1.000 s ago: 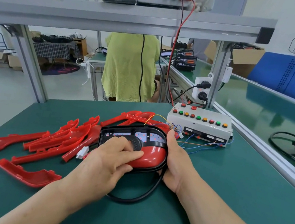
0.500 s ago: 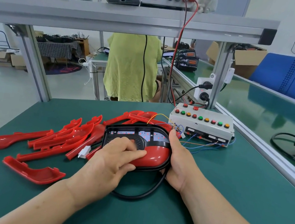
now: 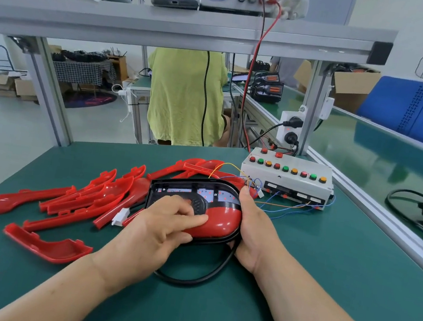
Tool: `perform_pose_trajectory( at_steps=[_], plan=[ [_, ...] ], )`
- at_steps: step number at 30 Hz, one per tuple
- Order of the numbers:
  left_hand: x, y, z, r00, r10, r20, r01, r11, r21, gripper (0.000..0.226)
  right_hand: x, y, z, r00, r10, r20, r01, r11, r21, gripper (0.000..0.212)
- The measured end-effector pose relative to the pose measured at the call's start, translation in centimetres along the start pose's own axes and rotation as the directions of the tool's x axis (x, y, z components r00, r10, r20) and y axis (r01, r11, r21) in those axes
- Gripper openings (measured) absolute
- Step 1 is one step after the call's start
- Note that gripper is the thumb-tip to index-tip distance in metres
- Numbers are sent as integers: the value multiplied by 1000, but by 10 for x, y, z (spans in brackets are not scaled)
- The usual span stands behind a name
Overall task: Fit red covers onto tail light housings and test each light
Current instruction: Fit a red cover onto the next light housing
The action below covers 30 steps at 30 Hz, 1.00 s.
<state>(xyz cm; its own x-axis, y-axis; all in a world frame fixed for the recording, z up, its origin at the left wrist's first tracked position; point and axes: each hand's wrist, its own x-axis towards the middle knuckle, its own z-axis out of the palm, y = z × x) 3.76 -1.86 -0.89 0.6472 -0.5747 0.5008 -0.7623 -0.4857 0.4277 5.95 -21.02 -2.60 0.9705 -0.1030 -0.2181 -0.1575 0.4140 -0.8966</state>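
Matte green desk [image 3: 327,258], red plastic
Left hand [image 3: 163,224] pinches a glossy red cover [image 3: 221,219] onto the black oval tail light housing [image 3: 158,185] — right hand [image 3: 255,229] cups its end; loose covers [image 3: 85,197] fan leftward, a boxy white button panel [image 3: 286,179] behind, aluminium shelf [image 3: 169,26] overhead.

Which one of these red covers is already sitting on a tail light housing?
The red cover seated in the black housing mid-bench; the loose covers lie bare on the green mat, left of and behind it.
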Motion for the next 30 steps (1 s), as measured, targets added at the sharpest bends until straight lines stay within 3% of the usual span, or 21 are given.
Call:
perform_pose_trajectory(
  at_steps=[11, 30],
  plan=[
    [-1, 4, -8, 1000, 10, 28, -13, 996, 84, 42, 0, 0, 1, 1000, -4, -4, 4, 1000, -11, 49],
    [0, 7, -5, 1000, -11, 29, 9, 998, 65, 43, 2, 2, -1, 1000, -16, 20, 16, 1000, 23, 47]
  ],
)
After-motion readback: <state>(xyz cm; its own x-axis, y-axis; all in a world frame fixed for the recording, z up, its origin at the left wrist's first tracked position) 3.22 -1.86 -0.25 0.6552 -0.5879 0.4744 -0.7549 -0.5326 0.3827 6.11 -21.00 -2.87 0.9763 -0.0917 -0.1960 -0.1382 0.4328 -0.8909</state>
